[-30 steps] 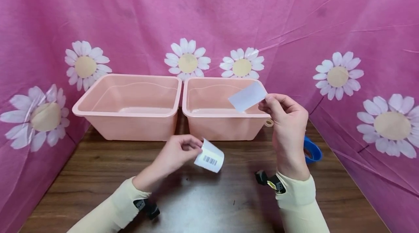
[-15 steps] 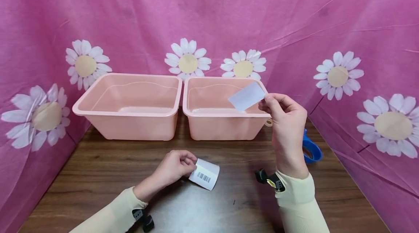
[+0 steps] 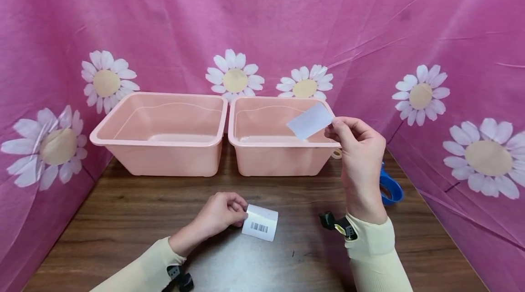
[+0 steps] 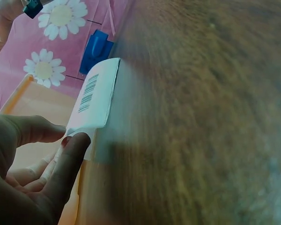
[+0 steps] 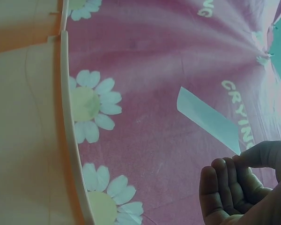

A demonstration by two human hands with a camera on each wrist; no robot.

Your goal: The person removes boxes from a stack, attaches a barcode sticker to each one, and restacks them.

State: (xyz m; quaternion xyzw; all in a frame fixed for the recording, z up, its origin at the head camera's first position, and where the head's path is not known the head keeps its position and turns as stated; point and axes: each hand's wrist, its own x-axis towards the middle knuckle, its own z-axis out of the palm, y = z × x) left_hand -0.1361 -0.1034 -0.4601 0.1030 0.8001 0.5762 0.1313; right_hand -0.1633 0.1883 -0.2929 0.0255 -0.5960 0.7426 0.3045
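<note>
My left hand (image 3: pixel 219 213) is low over the table, pinching the left edge of a white label (image 3: pixel 260 222) with a printed barcode. The label curls slightly; the left wrist view shows its barcode side (image 4: pixel 94 93) and the thumb and forefinger at one end. Higher up, my right hand (image 3: pixel 361 155) pinches a corner of a plain white label (image 3: pixel 310 121) between thumb and forefinger. From the head, that label appears in front of the right pink bin (image 3: pixel 279 160). In the right wrist view the same label (image 5: pixel 208 117) extends away from the fingertips.
A left pink bin (image 3: pixel 172 160) stands beside the right one at the back of the wooden table (image 3: pixel 123 228). A blue tape dispenser-like object (image 3: pixel 392 189) lies at the right, partly hidden by my right wrist. A pink curtain (image 3: pixel 262 18) with daisies surrounds the table.
My left hand has lowered toward the table with the barcode label, moving nearer to me, then shifted slightly as the label turned. My right hand and its label have stayed nearly still.
</note>
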